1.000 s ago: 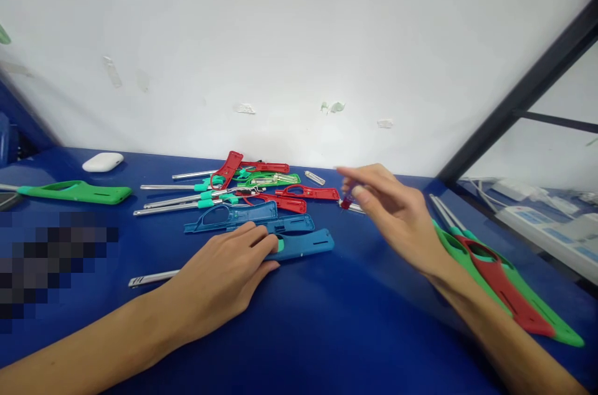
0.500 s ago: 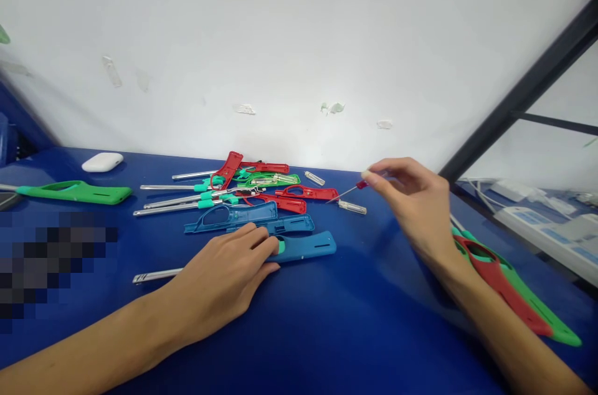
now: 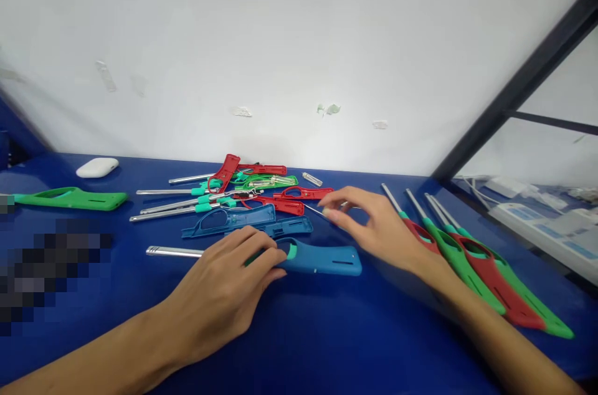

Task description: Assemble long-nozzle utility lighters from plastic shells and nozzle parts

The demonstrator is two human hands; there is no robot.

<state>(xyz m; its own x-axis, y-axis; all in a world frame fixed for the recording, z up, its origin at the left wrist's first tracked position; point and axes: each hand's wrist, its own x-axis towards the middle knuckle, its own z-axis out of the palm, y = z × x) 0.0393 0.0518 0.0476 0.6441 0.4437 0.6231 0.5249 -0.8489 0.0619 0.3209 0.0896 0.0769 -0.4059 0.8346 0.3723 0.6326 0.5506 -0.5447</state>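
My left hand [image 3: 233, 276] is closed around the middle of a blue long-nosed lighter [image 3: 327, 258]. Its metal tube [image 3: 172, 252] points left, and a bit of teal trigger shows by my fingertips. Between the thumb and fingers of my right hand [image 3: 369, 223] is a small screwdriver [image 3: 314, 210]. Only its thin shaft shows, aimed left toward the red casing halves; my fingers cover its handle. Just behind the lighter lie opened blue casing halves [image 3: 247, 217]. Beyond them is a pile of red casings [image 3: 289, 204], a green casing and metal tubes with teal parts [image 3: 163, 210].
A clear fuel tank [image 3: 312, 179] lies near the wall. Several assembled red and green lighters [image 3: 467, 270] lie beside my right forearm. On the left are a green lighter [image 3: 88, 199] and a white case [image 3: 97, 167]. A power strip [image 3: 537, 227] sits beyond the black frame at right.
My right hand has lowered and moved left with the screwdriver, toward the red casings. My left hand has shifted the blue lighter slightly right.
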